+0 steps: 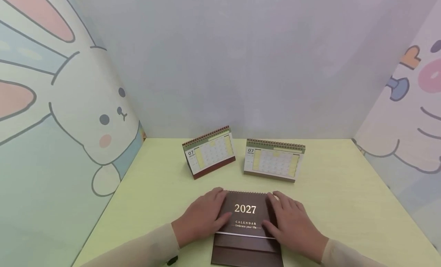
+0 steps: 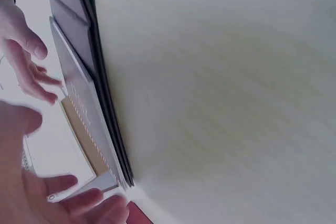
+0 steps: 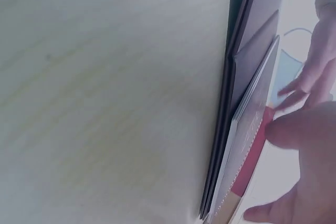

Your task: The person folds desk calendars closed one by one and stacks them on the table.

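A dark brown 2027 desk calendar [image 1: 245, 201] lies folded flat on the table, its spiral binding on the far side and its base flap [image 1: 246, 255] toward the person. My left hand [image 1: 203, 218] is at the calendar's left side, fingers at the far corner and thumb over the cover. On the opposite side, my right hand [image 1: 295, 223] mirrors it, the thumb over the cover's right part. Both hands have loosely extended fingers. From the left wrist, the calendar [image 2: 79, 72] appears edge-on, low on the table, beside the left fingers [image 2: 84, 202].
Two standing desk calendars face forward behind the brown one: a red-based calendar [image 1: 211, 152] angled at left and a brown-grey-based calendar [image 1: 273, 159] at right. The pale yellow table [image 1: 344, 190] meets a plain back wall [image 1: 241, 67]. Side panels carry cartoon drawings, including a rabbit [image 1: 86, 106].
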Motion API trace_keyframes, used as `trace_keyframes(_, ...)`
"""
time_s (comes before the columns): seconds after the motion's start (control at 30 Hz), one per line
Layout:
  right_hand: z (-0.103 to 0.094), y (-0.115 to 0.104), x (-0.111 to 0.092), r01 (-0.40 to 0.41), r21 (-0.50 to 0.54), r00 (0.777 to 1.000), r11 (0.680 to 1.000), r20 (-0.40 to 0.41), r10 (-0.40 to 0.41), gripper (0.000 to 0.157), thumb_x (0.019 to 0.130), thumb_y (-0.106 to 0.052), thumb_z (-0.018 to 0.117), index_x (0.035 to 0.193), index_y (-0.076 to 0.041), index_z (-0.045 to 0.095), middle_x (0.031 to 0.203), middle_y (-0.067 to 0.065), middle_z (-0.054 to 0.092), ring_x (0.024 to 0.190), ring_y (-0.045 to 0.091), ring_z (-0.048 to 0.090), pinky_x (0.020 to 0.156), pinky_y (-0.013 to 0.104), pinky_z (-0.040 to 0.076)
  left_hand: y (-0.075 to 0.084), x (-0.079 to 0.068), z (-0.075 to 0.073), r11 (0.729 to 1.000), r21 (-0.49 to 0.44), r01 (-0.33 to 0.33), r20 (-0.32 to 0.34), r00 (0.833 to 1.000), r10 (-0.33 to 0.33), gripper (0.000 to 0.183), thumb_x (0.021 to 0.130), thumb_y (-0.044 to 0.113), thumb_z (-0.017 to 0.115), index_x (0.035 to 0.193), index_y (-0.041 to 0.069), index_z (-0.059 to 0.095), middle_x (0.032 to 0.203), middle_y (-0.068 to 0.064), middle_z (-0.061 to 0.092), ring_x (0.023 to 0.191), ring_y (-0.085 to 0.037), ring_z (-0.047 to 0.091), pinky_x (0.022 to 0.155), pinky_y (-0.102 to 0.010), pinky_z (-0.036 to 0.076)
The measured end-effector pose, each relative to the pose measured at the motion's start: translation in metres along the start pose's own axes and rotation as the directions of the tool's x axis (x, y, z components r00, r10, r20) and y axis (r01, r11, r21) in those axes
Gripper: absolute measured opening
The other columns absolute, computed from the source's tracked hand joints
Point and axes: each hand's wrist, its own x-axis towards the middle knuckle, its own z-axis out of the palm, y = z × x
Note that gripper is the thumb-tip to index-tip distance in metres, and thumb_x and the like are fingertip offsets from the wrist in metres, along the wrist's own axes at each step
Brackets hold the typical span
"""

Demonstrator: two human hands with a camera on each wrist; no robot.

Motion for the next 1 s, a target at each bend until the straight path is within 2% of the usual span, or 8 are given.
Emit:
trace_keyframes(0.1, -0.0019, 0.0012, -0.0014, -0.048, -0.027, 0.999, 0.998, -0.024, 0.047, 0.066, 0.103, -0.052, 0.088, 0.146, -0.004, 0.072, 0.152, 0.019, 0.068, 0.137, 0.042, 0.071, 0.101, 0.063, 0.061, -0.0024, 0.0013, -0.0027, 0.995, -0.043, 0.089, -0.03, 0.995, -0.091, 0.059, 0.119, 0.052, 0.065, 0.156, 0.006, 0.066, 0.132, -0.006, 0.072, 0.11, -0.018, 0.069, 0.099, -0.043, 0.068)
trace_keyframes(0.17, -0.0027, 0.0021, -0.0024, -0.066, -0.038, 0.997, 0.997, -0.029, 0.065, 0.058, 0.103, -0.052, 0.088, 0.131, -0.003, 0.074, 0.144, 0.018, 0.069, 0.13, 0.041, 0.07, 0.094, 0.06, 0.061, -0.0031, 0.0015, -0.0039, 0.986, -0.088, 0.142, -0.018, 0.989, -0.144, 0.059, 0.119, 0.053, 0.065, 0.152, 0.003, 0.069, 0.123, -0.006, 0.071, 0.1, -0.016, 0.065, 0.09, -0.044, 0.067)
trace_keyframes(0.27, -0.0031, 0.0035, -0.0035, -0.082, -0.049, 0.996, 0.995, -0.027, 0.081, 0.052, 0.103, -0.053, 0.088, 0.114, -0.005, 0.072, 0.13, 0.014, 0.068, 0.117, 0.036, 0.068, 0.086, 0.052, 0.058, -0.0033, 0.0007, -0.0039, 0.967, -0.161, 0.2, 0.028, 0.98, -0.198, 0.062, 0.118, 0.053, 0.065, 0.149, -0.001, 0.07, 0.118, -0.008, 0.07, 0.094, -0.016, 0.064, 0.087, -0.047, 0.066)
trace_keyframes(0.37, -0.0027, 0.0043, -0.0043, -0.093, -0.029, 0.996, 0.995, -0.003, 0.093, 0.049, 0.103, -0.055, 0.087, 0.107, -0.009, 0.07, 0.124, 0.01, 0.066, 0.11, 0.03, 0.065, 0.081, 0.046, 0.054, -0.0031, -0.0002, -0.0019, 0.952, -0.2, 0.23, 0.07, 0.973, -0.221, 0.066, 0.118, 0.055, 0.065, 0.142, -0.006, 0.072, 0.114, -0.011, 0.066, 0.089, -0.019, 0.062, 0.084, -0.048, 0.064)
trace_keyframes(0.53, -0.0012, 0.005, -0.0049, -0.105, 0.013, 0.993, 0.994, 0.062, 0.104, 0.05, 0.103, -0.057, 0.087, 0.112, -0.01, 0.072, 0.13, 0.009, 0.067, 0.112, 0.027, 0.064, 0.082, 0.043, 0.053, -0.0009, -0.0003, 0.0004, 0.948, -0.204, 0.243, 0.11, 0.968, -0.224, 0.073, 0.117, 0.057, 0.064, 0.137, -0.012, 0.073, 0.108, -0.011, 0.06, 0.086, -0.02, 0.057, 0.079, -0.046, 0.06)
trace_keyframes(0.77, -0.0008, 0.0032, -0.0019, -0.151, 0.134, 0.979, 0.979, 0.161, 0.129, 0.057, 0.104, -0.056, 0.087, 0.129, -0.007, 0.073, 0.137, 0.009, 0.065, 0.121, 0.027, 0.06, 0.088, 0.044, 0.052, 0.0015, -0.0013, 0.0005, 0.937, -0.261, 0.234, 0.114, 0.971, -0.211, 0.075, 0.118, 0.056, 0.065, 0.139, -0.015, 0.072, 0.108, -0.01, 0.058, 0.088, -0.02, 0.055, 0.081, -0.043, 0.058)
trace_keyframes(0.87, 0.0001, 0.0041, 0.0006, -0.193, 0.198, 0.97, 0.961, 0.189, 0.156, 0.058, 0.103, -0.052, 0.088, 0.133, -0.004, 0.074, 0.136, 0.01, 0.064, 0.122, 0.027, 0.058, 0.088, 0.045, 0.051, 0.0006, -0.0019, 0.0013, 0.913, -0.321, 0.251, 0.123, 0.967, -0.222, 0.074, 0.117, 0.055, 0.065, 0.14, -0.016, 0.071, 0.111, -0.011, 0.06, 0.091, -0.021, 0.056, 0.084, -0.045, 0.059)
trace_keyframes(1.0, 0.0062, 0.0083, 0.0025, -0.24, 0.274, 0.962, 0.931, 0.193, 0.191, 0.06, 0.1, -0.046, 0.09, 0.136, 0.0, 0.074, 0.134, 0.011, 0.065, 0.122, 0.028, 0.057, 0.088, 0.046, 0.05, -0.0001, -0.0013, 0.0013, 0.866, -0.416, 0.279, 0.148, 0.96, -0.238, 0.072, 0.117, 0.052, 0.066, 0.144, -0.015, 0.07, 0.116, -0.014, 0.062, 0.096, -0.023, 0.056, 0.085, -0.045, 0.057)
